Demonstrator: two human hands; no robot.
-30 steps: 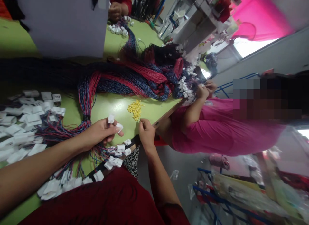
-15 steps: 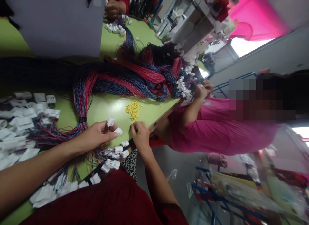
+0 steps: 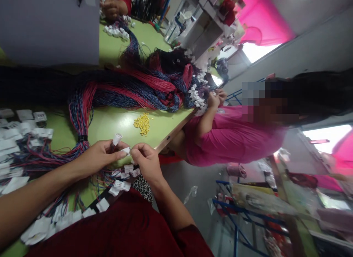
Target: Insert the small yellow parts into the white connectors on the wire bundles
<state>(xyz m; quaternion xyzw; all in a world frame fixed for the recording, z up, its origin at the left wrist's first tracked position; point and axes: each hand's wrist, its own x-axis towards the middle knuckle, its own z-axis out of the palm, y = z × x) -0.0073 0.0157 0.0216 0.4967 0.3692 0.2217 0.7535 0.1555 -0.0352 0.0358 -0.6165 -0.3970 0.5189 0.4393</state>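
While between both hands, white connector

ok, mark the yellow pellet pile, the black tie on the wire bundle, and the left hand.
yellow pellet pile (image 3: 142, 123): head view, pile's middle.
black tie (image 3: 82, 138): head view, band's middle.
left hand (image 3: 99, 157): head view, back of hand.

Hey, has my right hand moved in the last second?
Yes. The right hand has drawn back from the yellow pile on the table, toward the white connector held by the left hand.
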